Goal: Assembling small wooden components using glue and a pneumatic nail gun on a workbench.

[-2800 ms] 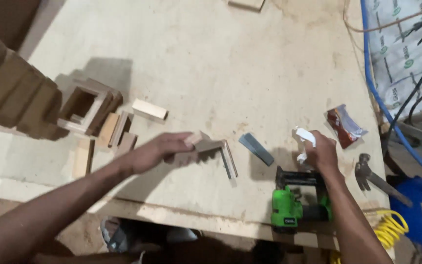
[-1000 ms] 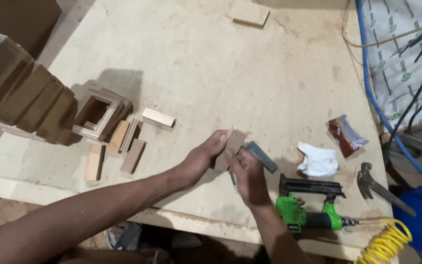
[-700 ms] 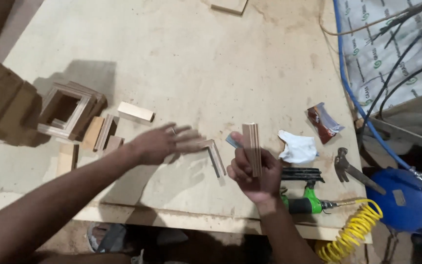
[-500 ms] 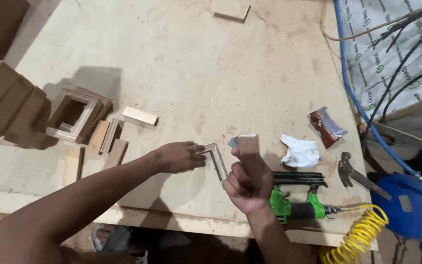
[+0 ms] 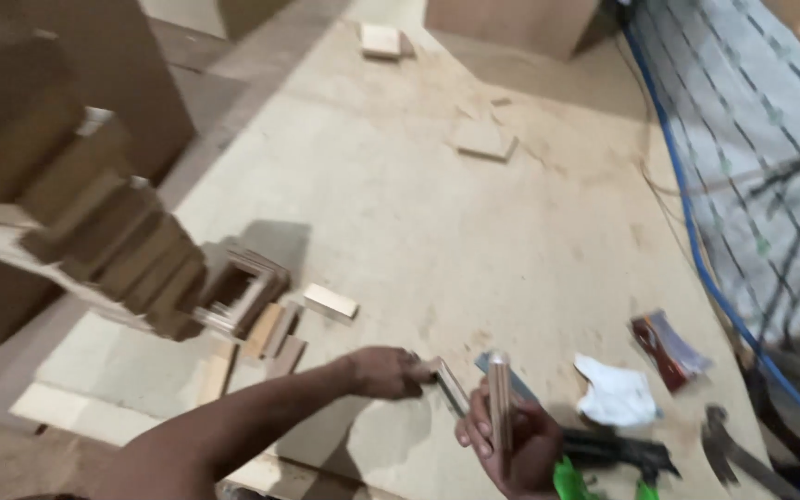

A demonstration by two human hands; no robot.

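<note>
1. Since half a second ago the view has tipped up, so more of the far counter [image 5: 474,231] shows and both hands sit lower in the picture.
2. The counter is pale board; wide bare room lies beyond the hands, with its near edge just below them.
3. An open wooden box frame [image 5: 238,292] stands left, apparently empty, loose slats beside it.
4. The right hand [image 5: 511,444] is closed around a thin wood strip [image 5: 500,407], held upright, edge-on.
5. The left hand [image 5: 386,372] pinches an angled wood piece [image 5: 449,384] lying on the counter.
6. A white rag [image 5: 618,393] lies to the right.
</note>
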